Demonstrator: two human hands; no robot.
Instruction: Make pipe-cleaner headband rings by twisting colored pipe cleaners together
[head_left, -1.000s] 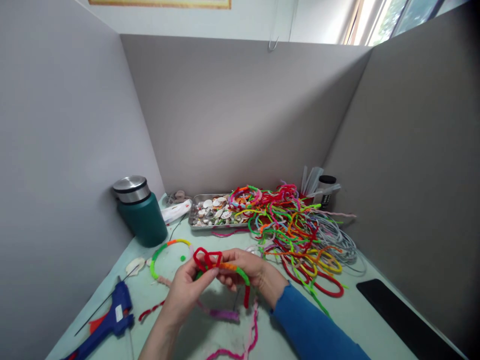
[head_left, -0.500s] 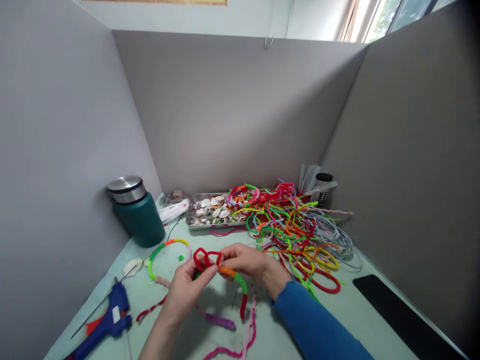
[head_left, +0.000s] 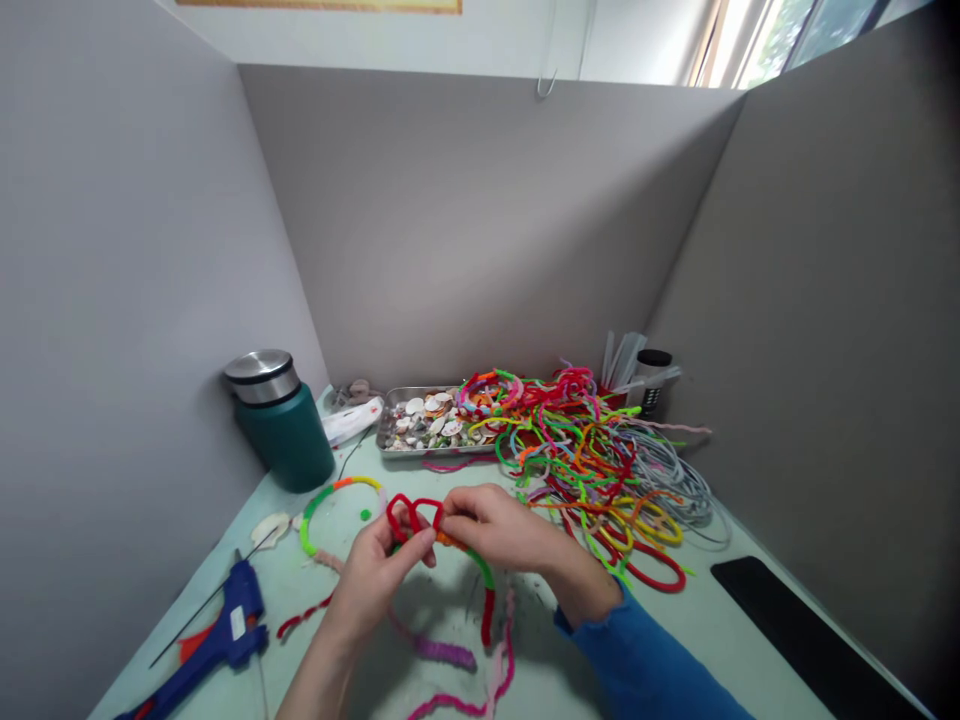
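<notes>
Multicoloured fuzzy-wire band (head_left: pixel 488 585) with red loops (head_left: pixel 428 503).
Left hand (head_left: pixel 377 566) and right hand (head_left: pixel 495 526) pinch it at the loops' base.

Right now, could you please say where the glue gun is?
In the head view, the blue glue gun lies lower left, below the teal bottle and left of the left hand.

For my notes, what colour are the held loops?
The loops are red; the head view shows them best.
</notes>
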